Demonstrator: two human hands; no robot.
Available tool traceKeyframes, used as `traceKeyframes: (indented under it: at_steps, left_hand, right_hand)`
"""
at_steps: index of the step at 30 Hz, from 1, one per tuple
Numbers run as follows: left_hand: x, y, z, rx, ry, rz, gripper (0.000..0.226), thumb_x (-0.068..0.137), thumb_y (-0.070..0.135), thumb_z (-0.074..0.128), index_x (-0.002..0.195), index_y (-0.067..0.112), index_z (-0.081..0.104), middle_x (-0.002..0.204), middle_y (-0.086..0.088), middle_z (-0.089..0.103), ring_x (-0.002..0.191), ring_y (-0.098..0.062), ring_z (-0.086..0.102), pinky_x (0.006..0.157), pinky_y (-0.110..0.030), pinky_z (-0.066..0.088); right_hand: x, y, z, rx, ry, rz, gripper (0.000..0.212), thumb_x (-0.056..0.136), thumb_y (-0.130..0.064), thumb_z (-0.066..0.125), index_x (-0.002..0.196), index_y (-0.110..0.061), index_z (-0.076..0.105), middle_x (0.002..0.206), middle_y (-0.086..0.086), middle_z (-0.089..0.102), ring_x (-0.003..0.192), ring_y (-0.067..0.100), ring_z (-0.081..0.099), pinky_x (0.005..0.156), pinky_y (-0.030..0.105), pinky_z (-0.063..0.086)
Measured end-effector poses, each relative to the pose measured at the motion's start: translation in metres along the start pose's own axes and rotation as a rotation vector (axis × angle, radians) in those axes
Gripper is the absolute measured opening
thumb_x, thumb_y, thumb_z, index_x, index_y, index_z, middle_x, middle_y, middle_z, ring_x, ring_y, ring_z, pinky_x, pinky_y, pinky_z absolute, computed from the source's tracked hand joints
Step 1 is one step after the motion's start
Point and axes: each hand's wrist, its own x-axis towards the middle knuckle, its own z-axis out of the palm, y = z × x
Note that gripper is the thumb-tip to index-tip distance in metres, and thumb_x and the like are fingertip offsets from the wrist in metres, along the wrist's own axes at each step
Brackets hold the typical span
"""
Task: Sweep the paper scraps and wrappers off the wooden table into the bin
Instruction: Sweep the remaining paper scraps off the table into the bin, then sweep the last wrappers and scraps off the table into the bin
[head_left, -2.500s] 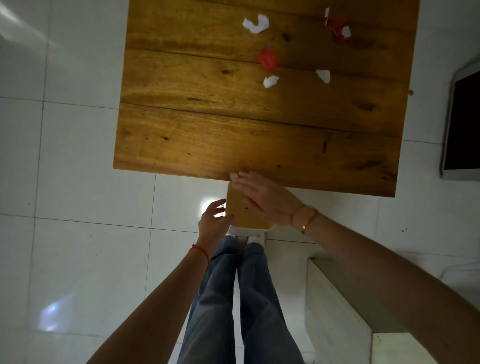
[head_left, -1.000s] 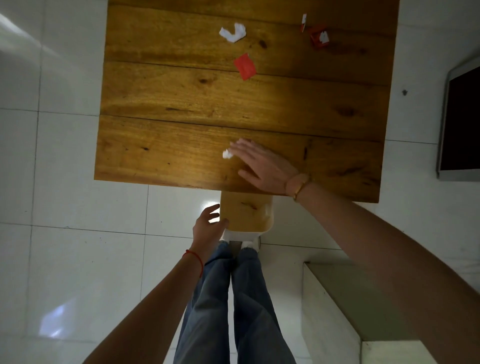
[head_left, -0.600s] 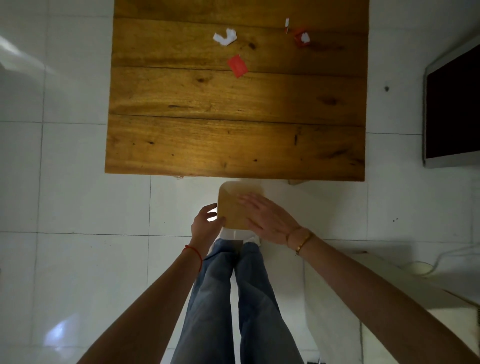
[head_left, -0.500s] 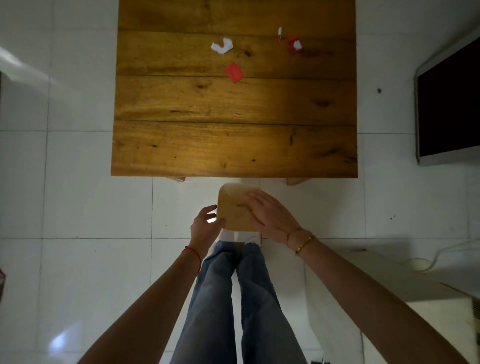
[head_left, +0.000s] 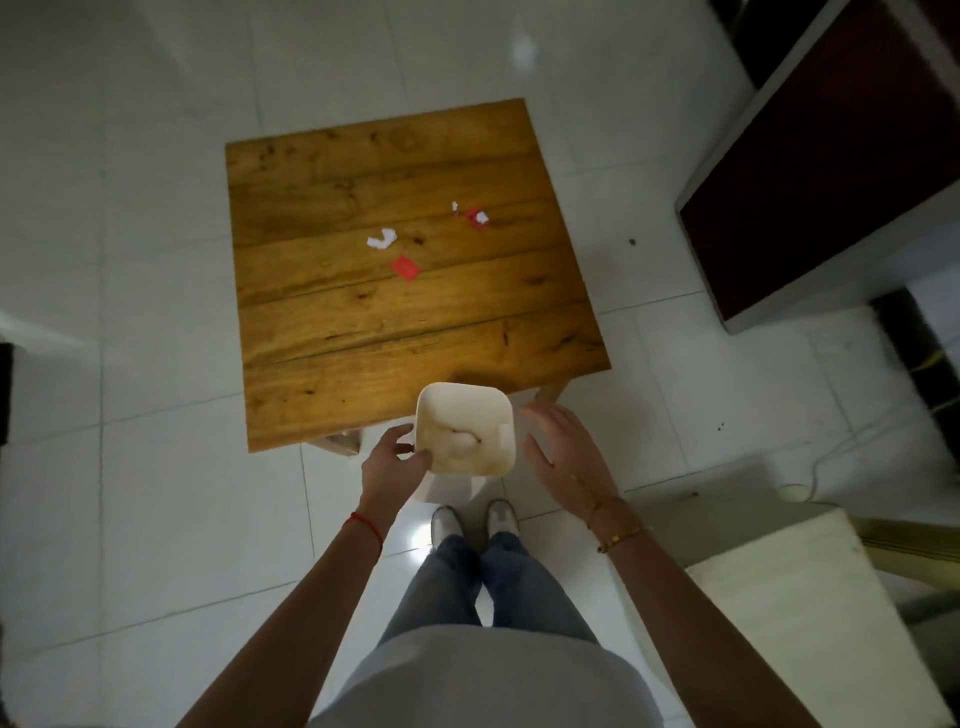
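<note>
Left hand (head_left: 390, 468) fingers (head_left: 418, 457) pinched on the bin (head_left: 466, 429) rim at its 8 o'clock. Right hand (head_left: 565, 453) spread wide, empty, just beside the bin at 3 o'clock. Bin overlapping bench (head_left: 332, 374) near edge. Scraps (head_left: 382, 240) and wrappers (head_left: 405, 268) mid-bench at 12 o'clock.

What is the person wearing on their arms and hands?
Both forearms are bare, with no sleeves in view and no gloves. The left wrist carries a thin red string bracelet. The right wrist has thin gold-coloured bracelets, at least two: one fine chain and a sturdier band. No rings or watch can be made out on the left hand or right hand.
</note>
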Motion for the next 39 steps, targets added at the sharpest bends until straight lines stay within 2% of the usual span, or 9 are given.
traceKeyframes:
  at_steps: [6, 10, 15, 19, 25, 28, 31, 35, 39]
  left_hand:
    - [-0.02, 0.032, 0.007, 0.038, -0.063, 0.067, 0.054, 0.075, 0.024, 0.062, 0.129, 0.021, 0.055, 0.111, -0.008, 0.068, 0.102, -0.029, 0.063, 0.094, -0.045, 0.052]
    - [-0.024, 0.053, 0.02, 0.045, -0.145, 0.105, 0.059, 0.063, 0.027, 0.059, 0.122, 0.021, 0.06, 0.099, -0.003, 0.067, 0.098, -0.027, 0.063, 0.092, -0.048, 0.053]
    - [-0.025, 0.084, 0.047, 0.081, -0.237, 0.156, 0.027, 0.062, 0.02, 0.058, 0.083, 0.035, 0.062, 0.087, 0.005, 0.068, 0.096, -0.03, 0.065, 0.09, -0.051, 0.054]
    - [-0.023, 0.121, 0.084, 0.119, -0.269, 0.186, 0.036, 0.073, 0.013, 0.059, 0.104, 0.03, 0.061, 0.087, 0.001, 0.067, 0.093, -0.03, 0.066, 0.087, -0.051, 0.056]
    - [-0.023, 0.184, 0.167, 0.118, -0.281, 0.27, 0.035, 0.076, 0.008, 0.057, 0.109, 0.017, 0.067, 0.088, -0.014, 0.069, 0.076, -0.033, 0.061, 0.072, -0.042, 0.054]
    - [-0.026, 0.219, 0.213, 0.082, -0.269, 0.262, 0.027, 0.07, 0.008, 0.058, 0.086, 0.027, 0.07, 0.078, -0.011, 0.069, 0.074, -0.035, 0.064, 0.068, -0.044, 0.056]
    - [-0.03, 0.254, 0.254, 0.02, -0.276, 0.238, 0.028, 0.06, 0.012, 0.057, 0.069, 0.037, 0.067, 0.059, 0.007, 0.07, 0.056, -0.017, 0.068, 0.052, -0.036, 0.057]
    - [-0.025, 0.29, 0.293, -0.063, -0.257, 0.198, 0.038, 0.066, 0.01, 0.061, 0.096, 0.031, 0.07, 0.081, 0.003, 0.069, 0.08, -0.021, 0.065, 0.07, -0.039, 0.058]
    - [-0.015, 0.32, 0.317, -0.133, -0.219, 0.143, 0.042, 0.075, 0.006, 0.062, 0.112, 0.024, 0.06, 0.093, -0.005, 0.061, 0.084, -0.021, 0.061, 0.061, -0.029, 0.053]
  right_hand:
    - [-0.029, -0.013, -0.037, 0.023, 0.186, 0.082, 0.03, 0.096, -0.025, 0.046, 0.124, -0.016, 0.053, 0.116, 0.005, 0.061, 0.105, 0.016, 0.054, 0.086, 0.02, 0.041]
    - [-0.045, -0.009, -0.056, 0.044, 0.281, 0.176, 0.035, 0.098, -0.026, 0.047, 0.129, -0.014, 0.053, 0.12, 0.008, 0.061, 0.11, 0.018, 0.054, 0.089, 0.023, 0.041]
    - [-0.058, 0.012, -0.08, 0.044, 0.334, 0.304, 0.036, 0.099, -0.03, 0.045, 0.132, -0.015, 0.051, 0.13, 0.007, 0.056, 0.12, 0.02, 0.049, 0.099, 0.027, 0.037]
    - [-0.059, 0.045, -0.107, 0.068, 0.373, 0.398, 0.041, 0.099, -0.034, 0.043, 0.136, -0.018, 0.047, 0.138, 0.005, 0.051, 0.127, 0.02, 0.044, 0.101, 0.026, 0.029]
    - [-0.049, 0.118, -0.178, 0.064, 0.392, 0.438, 0.039, 0.099, -0.033, 0.044, 0.136, -0.02, 0.048, 0.138, 0.004, 0.05, 0.129, 0.019, 0.042, 0.103, 0.025, 0.03]
    - [-0.038, 0.161, -0.231, 0.03, 0.372, 0.425, 0.04, 0.099, -0.034, 0.043, 0.136, -0.02, 0.048, 0.138, 0.003, 0.05, 0.128, 0.017, 0.042, 0.104, 0.023, 0.029]
    - [-0.023, 0.199, -0.284, -0.014, 0.342, 0.379, 0.04, 0.099, -0.034, 0.042, 0.137, -0.02, 0.047, 0.138, 0.001, 0.05, 0.128, 0.014, 0.041, 0.105, 0.025, 0.031]
    - [0.008, 0.234, -0.338, -0.025, 0.324, 0.313, 0.04, 0.098, -0.029, 0.045, 0.135, -0.015, 0.049, 0.136, 0.004, 0.052, 0.127, 0.017, 0.042, 0.105, 0.028, 0.033]
    - [0.046, 0.255, -0.365, -0.004, 0.269, 0.273, 0.039, 0.099, -0.026, 0.044, 0.136, -0.014, 0.048, 0.136, 0.006, 0.052, 0.127, 0.019, 0.042, 0.103, 0.026, 0.03]
